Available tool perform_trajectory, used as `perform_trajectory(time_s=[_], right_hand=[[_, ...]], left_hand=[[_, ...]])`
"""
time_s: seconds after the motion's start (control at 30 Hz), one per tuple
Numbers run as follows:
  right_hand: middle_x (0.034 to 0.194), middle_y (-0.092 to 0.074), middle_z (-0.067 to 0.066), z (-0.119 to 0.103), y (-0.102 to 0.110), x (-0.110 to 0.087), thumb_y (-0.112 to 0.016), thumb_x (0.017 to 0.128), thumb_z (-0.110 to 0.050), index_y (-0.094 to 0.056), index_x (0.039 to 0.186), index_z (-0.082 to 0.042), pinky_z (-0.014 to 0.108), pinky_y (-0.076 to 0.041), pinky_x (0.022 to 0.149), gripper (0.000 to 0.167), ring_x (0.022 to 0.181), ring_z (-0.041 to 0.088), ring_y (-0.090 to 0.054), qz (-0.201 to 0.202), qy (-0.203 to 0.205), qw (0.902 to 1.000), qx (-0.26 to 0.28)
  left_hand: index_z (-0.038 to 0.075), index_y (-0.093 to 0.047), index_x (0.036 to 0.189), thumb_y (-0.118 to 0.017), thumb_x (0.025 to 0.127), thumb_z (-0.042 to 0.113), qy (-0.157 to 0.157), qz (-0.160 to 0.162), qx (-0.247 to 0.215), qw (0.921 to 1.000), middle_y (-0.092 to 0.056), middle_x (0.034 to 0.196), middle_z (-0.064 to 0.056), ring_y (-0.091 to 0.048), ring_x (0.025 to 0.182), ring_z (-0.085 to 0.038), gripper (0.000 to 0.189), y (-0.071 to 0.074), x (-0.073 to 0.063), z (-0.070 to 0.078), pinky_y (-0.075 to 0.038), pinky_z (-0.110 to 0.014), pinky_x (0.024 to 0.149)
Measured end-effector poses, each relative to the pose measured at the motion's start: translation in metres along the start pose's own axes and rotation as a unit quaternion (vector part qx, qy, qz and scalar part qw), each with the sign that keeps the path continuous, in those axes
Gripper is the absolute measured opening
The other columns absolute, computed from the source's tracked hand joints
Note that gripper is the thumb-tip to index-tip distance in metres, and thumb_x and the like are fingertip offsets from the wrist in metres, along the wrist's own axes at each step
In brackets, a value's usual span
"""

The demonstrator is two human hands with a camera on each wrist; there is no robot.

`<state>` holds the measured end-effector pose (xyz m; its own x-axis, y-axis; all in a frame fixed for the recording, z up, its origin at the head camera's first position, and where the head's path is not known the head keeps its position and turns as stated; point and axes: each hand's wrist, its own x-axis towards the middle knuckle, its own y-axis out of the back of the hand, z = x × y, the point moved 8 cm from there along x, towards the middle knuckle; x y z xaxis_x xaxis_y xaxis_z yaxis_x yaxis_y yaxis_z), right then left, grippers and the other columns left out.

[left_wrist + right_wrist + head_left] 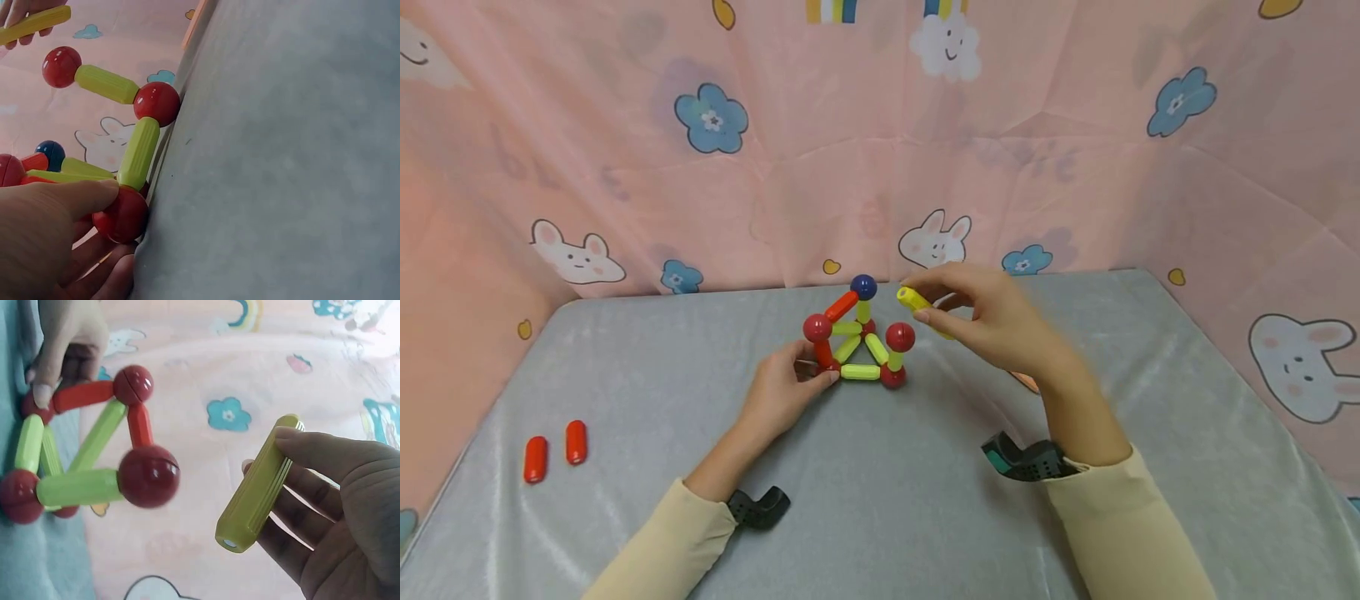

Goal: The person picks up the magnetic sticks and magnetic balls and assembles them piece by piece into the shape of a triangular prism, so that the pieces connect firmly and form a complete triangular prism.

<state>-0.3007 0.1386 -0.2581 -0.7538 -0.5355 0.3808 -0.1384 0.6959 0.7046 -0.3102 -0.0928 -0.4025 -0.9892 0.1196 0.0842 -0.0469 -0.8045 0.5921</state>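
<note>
A frame of magnetic rods and balls stands on the table. Light green rods [860, 372] join red balls along its base. On top sit a dark blue ball [863, 287], a red ball [817, 327] at left and another red ball [900, 337] at right, with a red rod [842, 306] linking the blue and left ones. My left hand [784, 390] pinches the red ball [122, 215] at the front left base corner. To the right of the frame and apart from it, my right hand [1000, 321] holds a yellow magnetic rod [259, 487] between thumb and fingers.
Two loose red rods, one farther left [536, 460] and one beside it [576, 442], lie on the grey cloth-covered table [880, 500]. Part of an orange thing [1024, 382] shows behind my right wrist. A pink patterned curtain [850, 167] hangs behind the table.
</note>
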Motion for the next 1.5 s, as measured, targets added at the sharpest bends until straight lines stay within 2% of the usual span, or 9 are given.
perform_trajectory(time_s=[0.2, 0.4, 0.57, 0.7, 0.83, 1.07, 1.2, 1.33, 1.5], right_hand=[[0.114, -0.073, -0.002, -0.021, -0.019, 0.005, -0.076, 0.091, -0.012, -0.070, 0.124, -0.013, 0.031, -0.061, 0.083, 0.034, 0.099, 0.011, -0.071, 0.009, 0.035, 0.9993, -0.004], [0.109, -0.073, -0.001, -0.039, -0.042, 0.009, -0.076, 0.091, -0.016, -0.071, 0.119, -0.011, 0.027, -0.061, 0.081, 0.028, 0.096, 0.010, -0.070, 0.027, 0.040, 0.9987, -0.016], [0.106, -0.075, 0.002, -0.040, -0.057, 0.013, -0.076, 0.090, -0.014, -0.073, 0.117, -0.009, 0.025, -0.057, 0.071, 0.027, 0.094, 0.014, -0.070, 0.055, 0.057, 0.9962, -0.037], [0.102, -0.075, 0.002, -0.037, -0.063, 0.013, -0.076, 0.090, -0.014, -0.073, 0.117, -0.010, 0.022, -0.047, 0.060, 0.027, 0.085, 0.012, -0.065, 0.071, 0.083, 0.9930, -0.044], [0.103, -0.075, 0.001, -0.032, -0.065, 0.014, -0.076, 0.090, -0.014, -0.074, 0.118, -0.013, 0.020, -0.043, 0.056, 0.028, 0.073, 0.009, -0.055, 0.079, 0.082, 0.9926, -0.042], [0.102, -0.078, 0.003, -0.024, -0.069, 0.015, -0.078, 0.088, -0.015, -0.076, 0.115, -0.008, 0.020, -0.045, 0.057, 0.028, 0.069, 0.011, -0.057, 0.091, 0.051, 0.9918, -0.074], [0.100, -0.078, 0.005, -0.019, -0.074, 0.015, -0.079, 0.088, -0.016, -0.077, 0.112, -0.007, 0.022, -0.052, 0.063, 0.026, 0.076, 0.013, -0.067, 0.089, 0.032, 0.9895, -0.109], [0.100, -0.079, 0.005, -0.018, -0.078, 0.016, -0.080, 0.087, -0.016, -0.077, 0.112, -0.007, 0.025, -0.058, 0.069, 0.027, 0.083, 0.015, -0.073, 0.084, 0.036, 0.9851, -0.146], [0.096, -0.079, 0.005, -0.018, -0.083, 0.016, -0.081, 0.086, -0.017, -0.078, 0.111, -0.008, 0.025, -0.057, 0.066, 0.027, 0.079, 0.015, -0.072, 0.077, 0.050, 0.9787, -0.184]], left_hand=[[0.007, -0.068, 0.117, -0.081, 0.086, 0.021, -0.009, 0.004, 0.000, 0.9999, -0.074, 0.106, -0.012, -0.071, 0.094, -0.023, 0.036, -0.001, 0.000, -0.001, -0.059, -0.042, 0.087], [0.008, -0.068, 0.115, -0.080, 0.088, 0.025, -0.023, 0.001, 0.009, 0.9997, -0.074, 0.106, -0.011, -0.072, 0.092, -0.023, 0.034, -0.002, 0.000, -0.002, -0.060, -0.041, 0.085], [0.008, -0.068, 0.115, -0.078, 0.089, 0.027, -0.027, -0.002, 0.017, 0.9995, -0.075, 0.106, -0.011, -0.072, 0.091, -0.023, 0.033, -0.002, 0.000, -0.001, -0.060, -0.041, 0.085], [0.008, -0.068, 0.115, -0.077, 0.090, 0.027, -0.027, -0.008, 0.018, 0.9994, -0.074, 0.106, -0.011, -0.071, 0.091, -0.022, 0.033, -0.003, 0.000, -0.001, -0.060, -0.041, 0.084], [0.008, -0.068, 0.114, -0.077, 0.090, 0.027, -0.027, -0.010, 0.020, 0.9994, -0.074, 0.106, -0.011, -0.071, 0.091, -0.022, 0.032, -0.004, 0.001, 0.000, -0.060, -0.040, 0.085], [0.007, -0.068, 0.115, -0.077, 0.090, 0.024, -0.039, -0.010, 0.016, 0.9990, -0.075, 0.105, -0.011, -0.071, 0.091, -0.022, 0.032, -0.003, 0.001, 0.001, -0.060, -0.041, 0.085], [0.007, -0.068, 0.116, -0.078, 0.089, 0.024, -0.041, -0.010, 0.015, 0.9990, -0.075, 0.105, -0.011, -0.071, 0.091, -0.022, 0.033, -0.003, 0.001, 0.001, -0.060, -0.041, 0.084], [0.007, -0.068, 0.114, -0.078, 0.089, 0.024, -0.040, -0.010, 0.013, 0.9991, -0.074, 0.105, -0.011, -0.071, 0.090, -0.022, 0.032, -0.002, 0.002, 0.002, -0.060, -0.040, 0.084], [0.007, -0.068, 0.112, -0.078, 0.089, 0.024, -0.041, -0.009, 0.010, 0.9991, -0.074, 0.104, -0.011, -0.071, 0.090, -0.022, 0.031, -0.002, 0.002, 0.002, -0.060, -0.040, 0.083]])
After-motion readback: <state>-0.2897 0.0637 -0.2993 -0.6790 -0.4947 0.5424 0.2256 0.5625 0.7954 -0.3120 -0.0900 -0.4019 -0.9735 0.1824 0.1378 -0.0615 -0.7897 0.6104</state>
